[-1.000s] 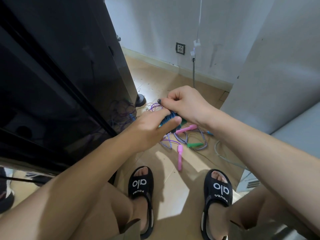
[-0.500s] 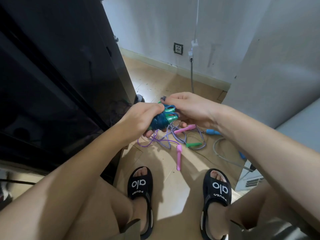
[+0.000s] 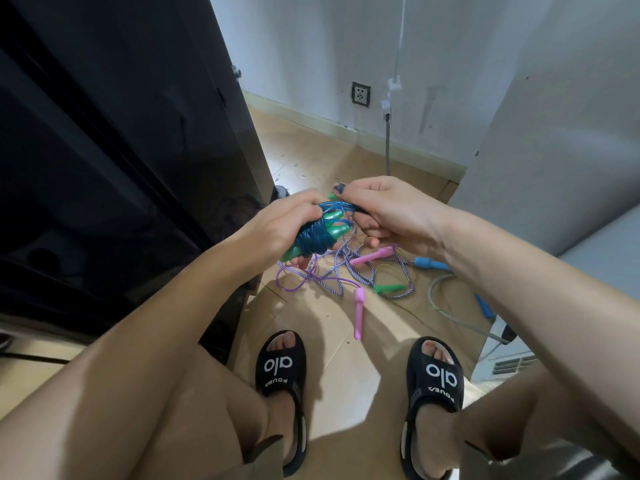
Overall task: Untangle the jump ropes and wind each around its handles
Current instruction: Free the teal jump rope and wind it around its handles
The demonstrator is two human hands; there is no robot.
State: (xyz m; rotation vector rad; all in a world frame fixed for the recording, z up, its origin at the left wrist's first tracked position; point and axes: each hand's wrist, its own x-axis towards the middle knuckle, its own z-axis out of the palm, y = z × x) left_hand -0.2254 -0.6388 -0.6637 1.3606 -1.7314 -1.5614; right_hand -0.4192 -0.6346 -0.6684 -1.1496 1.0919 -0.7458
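Note:
My left hand grips a pair of green handles with a blue rope wound thickly around them. My right hand pinches the free end of that blue rope just above the handles. Below on the floor lies a tangle: a purple rope, a blue-and-white braided rope, two pink handles, one green handle and two blue handles.
A black glossy cabinet stands close on the left. A grey panel rises on the right, with a white vented unit and a grey cable at its foot. My feet in black sandals stand near the tangle. A wall socket is behind.
Both hands have risen off the floor tangle with the wound bundle. My right hand has shifted along the blue rope and now pulls its end over the handle tips.

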